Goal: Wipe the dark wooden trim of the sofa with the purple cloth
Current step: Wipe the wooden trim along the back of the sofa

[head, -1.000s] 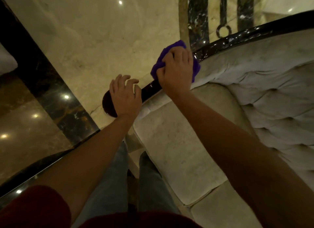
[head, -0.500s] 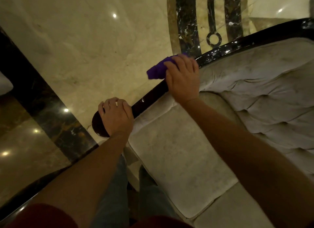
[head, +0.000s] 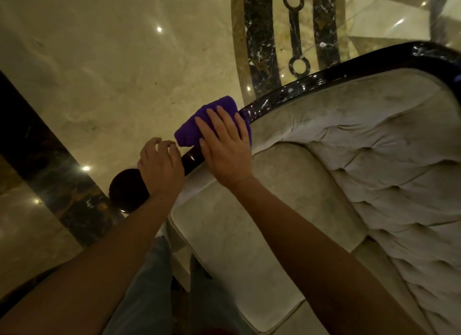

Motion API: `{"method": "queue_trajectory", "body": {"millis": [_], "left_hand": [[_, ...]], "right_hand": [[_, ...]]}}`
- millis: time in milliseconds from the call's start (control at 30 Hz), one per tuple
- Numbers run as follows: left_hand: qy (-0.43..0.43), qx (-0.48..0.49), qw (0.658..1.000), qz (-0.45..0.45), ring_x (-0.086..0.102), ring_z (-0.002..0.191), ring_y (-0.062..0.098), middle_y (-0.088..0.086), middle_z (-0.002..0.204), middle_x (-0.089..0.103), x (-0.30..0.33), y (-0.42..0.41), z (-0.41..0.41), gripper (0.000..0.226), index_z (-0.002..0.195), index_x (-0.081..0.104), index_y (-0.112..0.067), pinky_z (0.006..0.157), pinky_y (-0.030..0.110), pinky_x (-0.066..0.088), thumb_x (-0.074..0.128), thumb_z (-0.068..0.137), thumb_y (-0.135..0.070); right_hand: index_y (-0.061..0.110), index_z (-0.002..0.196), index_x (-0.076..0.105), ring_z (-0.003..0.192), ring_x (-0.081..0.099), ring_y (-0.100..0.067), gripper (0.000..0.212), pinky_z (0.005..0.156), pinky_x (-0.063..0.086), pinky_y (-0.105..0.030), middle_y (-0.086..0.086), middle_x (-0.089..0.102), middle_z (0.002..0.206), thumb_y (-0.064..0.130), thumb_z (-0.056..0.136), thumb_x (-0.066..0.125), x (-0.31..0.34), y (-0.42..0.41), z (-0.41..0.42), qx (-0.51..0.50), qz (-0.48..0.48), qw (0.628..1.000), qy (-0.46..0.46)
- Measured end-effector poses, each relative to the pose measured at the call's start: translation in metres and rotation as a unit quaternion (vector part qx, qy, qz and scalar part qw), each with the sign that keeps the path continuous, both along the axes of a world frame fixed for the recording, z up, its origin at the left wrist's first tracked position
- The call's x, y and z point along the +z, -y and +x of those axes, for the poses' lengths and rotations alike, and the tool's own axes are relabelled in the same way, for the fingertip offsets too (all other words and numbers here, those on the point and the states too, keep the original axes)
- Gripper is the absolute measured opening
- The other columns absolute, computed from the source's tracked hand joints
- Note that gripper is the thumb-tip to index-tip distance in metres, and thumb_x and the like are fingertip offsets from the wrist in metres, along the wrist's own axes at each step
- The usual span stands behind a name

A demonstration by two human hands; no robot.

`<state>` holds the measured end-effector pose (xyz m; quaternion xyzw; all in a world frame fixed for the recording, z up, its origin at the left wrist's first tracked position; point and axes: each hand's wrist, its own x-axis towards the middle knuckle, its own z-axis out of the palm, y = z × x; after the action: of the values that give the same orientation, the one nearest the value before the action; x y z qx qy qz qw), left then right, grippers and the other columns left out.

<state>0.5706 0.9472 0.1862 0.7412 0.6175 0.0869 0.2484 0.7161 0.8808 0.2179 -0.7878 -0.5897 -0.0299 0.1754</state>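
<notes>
The sofa's glossy dark wooden trim [head: 311, 86] curves from a round armrest end [head: 124, 190] at lower left up to the far right. A purple cloth [head: 192, 127] lies folded over the trim. My right hand [head: 224, 147] presses flat on the cloth, fingers spread over it. My left hand [head: 159, 167] hovers at the trim just left of the cloth, fingers curled and apart, holding nothing that I can see. Part of the trim is hidden under both hands.
The cream tufted sofa back [head: 386, 172] and seat cushion [head: 237, 235] fill the right side. Polished marble floor [head: 112, 72] with dark inlay bands [head: 259, 35] lies beyond the trim. My legs [head: 154, 284] stand beside the sofa arm.
My right hand with the cloth has slid back down the trim toward the armrest end. My left hand has lifted off the round armrest end, and its fingers have loosened.
</notes>
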Motion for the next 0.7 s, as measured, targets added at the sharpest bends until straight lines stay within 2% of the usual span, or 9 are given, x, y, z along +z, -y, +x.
{"method": "queue_trajectory", "body": {"millis": [67, 133, 267, 367, 433, 500, 633, 700], "left_hand": [[0.03, 0.007, 0.999, -0.009, 0.052, 0.127, 0.037, 0.016, 0.137, 0.058, 0.002, 0.002, 0.001, 0.038, 0.115, 0.07, -0.006, 0.103, 0.049, 0.039, 0.038, 0.103, -0.023], [0.049, -0.015, 0.998, -0.019, 0.051, 0.127, 0.039, 0.018, 0.138, 0.056, 0.009, 0.002, 0.009, 0.039, 0.116, 0.07, -0.004, 0.104, 0.05, 0.04, 0.038, 0.103, -0.023], [0.025, -0.108, 0.994, -0.026, 0.048, 0.129, 0.04, 0.019, 0.147, 0.049, 0.023, -0.009, 0.049, 0.035, 0.124, 0.065, -0.004, 0.101, 0.05, 0.041, 0.039, 0.109, -0.021], [-0.014, -0.118, 0.992, -0.049, 0.05, 0.125, 0.039, 0.018, 0.145, 0.049, 0.028, -0.012, 0.087, 0.039, 0.13, 0.06, -0.006, 0.094, 0.048, 0.044, 0.035, 0.109, -0.026], [-0.031, -0.059, 0.997, -0.046, 0.058, 0.112, 0.038, 0.019, 0.132, 0.058, 0.031, -0.012, 0.1, 0.04, 0.123, 0.062, -0.004, 0.081, 0.044, 0.043, 0.033, 0.108, -0.027], [-0.039, -0.024, 0.999, -0.004, 0.062, 0.097, 0.037, 0.02, 0.118, 0.063, 0.032, -0.008, 0.103, 0.039, 0.112, 0.065, -0.003, 0.072, 0.04, 0.037, 0.035, 0.105, -0.026], [-0.037, -0.031, 0.998, 0.036, 0.061, 0.09, 0.037, 0.02, 0.111, 0.065, 0.03, -0.004, 0.103, 0.045, 0.107, 0.066, -0.003, 0.07, 0.039, 0.036, 0.03, 0.099, -0.03], [-0.035, -0.034, 0.998, 0.028, 0.061, 0.093, 0.038, 0.02, 0.114, 0.064, 0.031, -0.005, 0.104, 0.048, 0.11, 0.066, -0.003, 0.072, 0.042, 0.04, 0.028, 0.099, -0.031]], "right_hand": [[0.015, 0.149, 0.056, 0.15, 0.04, -0.033, 0.048, 0.127, 0.02, -0.055, -0.015, 0.05, 0.157, 0.034, 0.106, 0.046, 0.001, -0.001, 0.029, -0.004, -0.004, 1.0, -0.002], [0.017, 0.146, 0.058, 0.15, 0.039, -0.034, 0.05, 0.127, 0.019, -0.057, -0.015, 0.05, 0.157, 0.037, 0.104, 0.042, 0.005, -0.008, 0.066, -0.061, -0.009, 0.998, 0.003], [0.019, 0.148, 0.056, 0.155, 0.031, -0.033, 0.052, 0.127, 0.015, -0.059, -0.014, 0.045, 0.161, 0.038, 0.106, 0.032, 0.009, -0.013, 0.117, -0.142, -0.056, 0.988, 0.026], [0.019, 0.147, 0.057, 0.156, 0.029, -0.034, 0.05, 0.127, 0.013, -0.06, -0.016, 0.042, 0.163, 0.034, 0.104, 0.037, 0.01, -0.012, 0.101, -0.173, -0.035, 0.984, 0.007], [0.02, 0.144, 0.062, 0.155, 0.031, -0.035, 0.048, 0.127, 0.013, -0.061, -0.015, 0.045, 0.161, 0.032, 0.102, 0.042, 0.008, -0.014, 0.069, -0.165, -0.002, 0.986, -0.039], [0.024, 0.138, 0.066, 0.154, 0.033, -0.034, 0.044, 0.127, 0.013, -0.06, -0.013, 0.049, 0.158, 0.033, 0.101, 0.044, 0.004, -0.015, 0.044, -0.14, 0.017, 0.987, -0.076], [0.021, 0.138, 0.066, 0.15, 0.039, -0.034, 0.044, 0.129, 0.009, -0.054, -0.015, 0.053, 0.154, 0.035, 0.103, 0.044, -0.003, -0.004, 0.075, -0.043, 0.023, 0.998, -0.051], [0.02, 0.139, 0.065, 0.149, 0.04, -0.035, 0.045, 0.129, 0.007, -0.051, -0.015, 0.055, 0.152, 0.036, 0.103, 0.043, -0.004, -0.002, 0.113, -0.037, 0.006, 0.999, -0.02]]}}
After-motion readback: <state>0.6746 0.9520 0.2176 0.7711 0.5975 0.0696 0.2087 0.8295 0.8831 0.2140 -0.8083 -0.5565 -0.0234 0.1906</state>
